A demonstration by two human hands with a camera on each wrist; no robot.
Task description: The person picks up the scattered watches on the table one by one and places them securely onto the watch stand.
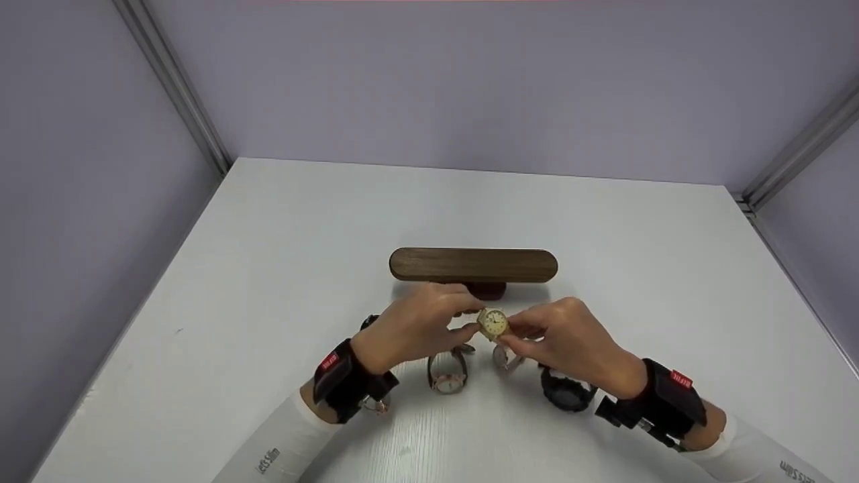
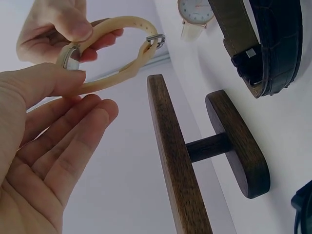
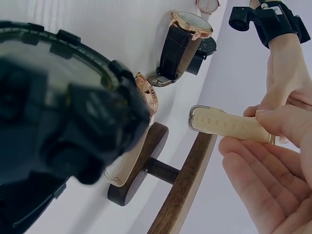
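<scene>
- White table (image 1: 268, 282): I see it carrying everything listed here.
- Wooden watch stand (image 1: 473, 265): upright, just behind my hands.
- Black sports watch (image 1: 567, 392): lying beneath my right wrist.
- Brown-strap watch (image 1: 447, 376): flat, below the hands.
- Left hand (image 1: 413, 329) and right hand (image 1: 570, 339): both pinch the gold watch (image 1: 494, 323), held above the table; its cream strap looks buckled, though blurred.
</scene>
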